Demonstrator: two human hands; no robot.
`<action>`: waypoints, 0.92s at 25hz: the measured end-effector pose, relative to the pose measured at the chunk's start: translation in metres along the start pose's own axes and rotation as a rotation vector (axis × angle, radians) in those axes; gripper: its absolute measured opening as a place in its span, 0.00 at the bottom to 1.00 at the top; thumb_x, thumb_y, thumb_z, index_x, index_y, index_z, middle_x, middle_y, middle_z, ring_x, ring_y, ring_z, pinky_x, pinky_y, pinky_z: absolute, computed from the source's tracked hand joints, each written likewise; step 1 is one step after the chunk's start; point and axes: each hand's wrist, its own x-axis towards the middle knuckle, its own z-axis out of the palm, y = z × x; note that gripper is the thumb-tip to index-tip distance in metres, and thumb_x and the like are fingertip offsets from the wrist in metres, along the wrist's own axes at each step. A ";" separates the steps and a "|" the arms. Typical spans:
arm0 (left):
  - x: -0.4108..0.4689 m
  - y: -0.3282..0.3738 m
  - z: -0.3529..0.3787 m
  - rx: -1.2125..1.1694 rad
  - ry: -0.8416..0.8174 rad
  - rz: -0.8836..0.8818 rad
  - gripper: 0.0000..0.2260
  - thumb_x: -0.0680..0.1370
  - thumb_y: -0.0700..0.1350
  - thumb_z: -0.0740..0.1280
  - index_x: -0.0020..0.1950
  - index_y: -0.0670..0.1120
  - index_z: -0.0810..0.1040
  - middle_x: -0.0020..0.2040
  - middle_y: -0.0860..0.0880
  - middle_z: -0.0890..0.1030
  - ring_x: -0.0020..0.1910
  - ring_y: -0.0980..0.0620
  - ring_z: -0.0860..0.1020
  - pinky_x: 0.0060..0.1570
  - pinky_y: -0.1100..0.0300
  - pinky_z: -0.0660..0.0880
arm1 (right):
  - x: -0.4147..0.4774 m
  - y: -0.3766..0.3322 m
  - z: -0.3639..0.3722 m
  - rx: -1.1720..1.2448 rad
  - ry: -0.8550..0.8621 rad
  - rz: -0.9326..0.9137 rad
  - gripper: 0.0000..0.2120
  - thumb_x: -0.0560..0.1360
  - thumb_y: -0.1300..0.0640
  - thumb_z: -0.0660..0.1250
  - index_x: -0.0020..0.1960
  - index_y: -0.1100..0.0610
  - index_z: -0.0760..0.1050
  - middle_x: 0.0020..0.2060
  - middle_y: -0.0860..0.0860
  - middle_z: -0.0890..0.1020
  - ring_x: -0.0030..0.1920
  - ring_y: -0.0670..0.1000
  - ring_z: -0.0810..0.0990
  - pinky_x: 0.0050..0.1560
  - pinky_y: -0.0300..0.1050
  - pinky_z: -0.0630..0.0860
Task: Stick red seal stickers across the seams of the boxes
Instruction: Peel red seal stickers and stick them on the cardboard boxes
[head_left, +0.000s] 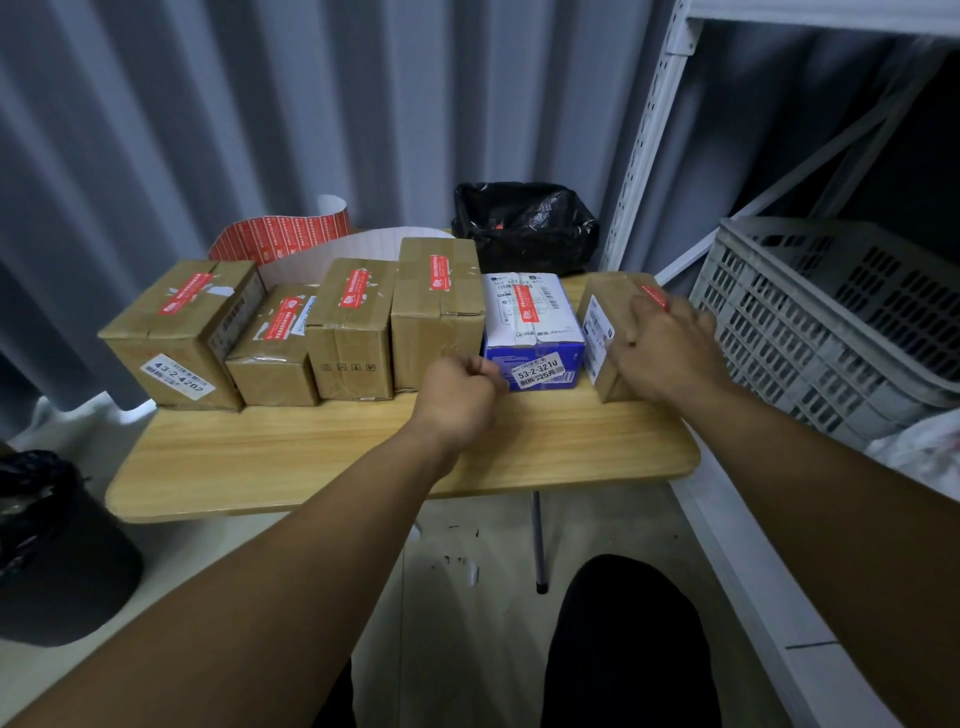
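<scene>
Pressing hand: my right hand lies flat with straight fingers on top of the end box at the table's 2 o'clock; its fingertips cover part of the red seal sticker there.
Idle hand: my left hand is curled into a fist at 12 o'clock, just in front of the blue box; nothing shows in it.
Boxes: six stand in a row along the far side of the table, from the leftmost box at 10 o'clock to the end box; each shows a red strip on top.
Sticker sheet: the red sticker sheet curls up behind the row at 11 o'clock, well apart from both hands.
Sticker handling: I judge a sticker thin, limp and tacky, quick to crease or fold on itself; best pinched by one corner, then smoothed outward from the seam.
Box handling: the cartons look small and light, so one may slide under a push; I would steady it by a side wall; the taped tops look slick.
</scene>
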 end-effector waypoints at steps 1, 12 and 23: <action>-0.003 0.001 0.000 -0.002 -0.008 0.001 0.06 0.81 0.39 0.65 0.45 0.45 0.75 0.43 0.48 0.80 0.40 0.53 0.77 0.46 0.52 0.77 | -0.002 0.000 -0.002 -0.004 0.006 -0.002 0.30 0.78 0.47 0.66 0.77 0.50 0.63 0.72 0.60 0.65 0.71 0.65 0.61 0.66 0.59 0.67; -0.035 0.019 0.003 0.018 -0.113 -0.006 0.02 0.80 0.39 0.68 0.50 0.43 0.76 0.48 0.46 0.79 0.44 0.50 0.76 0.43 0.55 0.77 | -0.049 -0.021 -0.048 -0.190 -0.197 -0.044 0.31 0.71 0.42 0.73 0.68 0.57 0.72 0.66 0.59 0.72 0.65 0.61 0.72 0.57 0.49 0.70; -0.044 0.018 0.003 0.256 -0.206 0.102 0.40 0.56 0.46 0.85 0.63 0.50 0.70 0.56 0.54 0.79 0.56 0.55 0.78 0.52 0.60 0.77 | -0.073 -0.067 -0.062 -0.117 -0.281 -0.087 0.11 0.75 0.51 0.64 0.40 0.55 0.66 0.47 0.56 0.77 0.49 0.60 0.76 0.45 0.45 0.70</action>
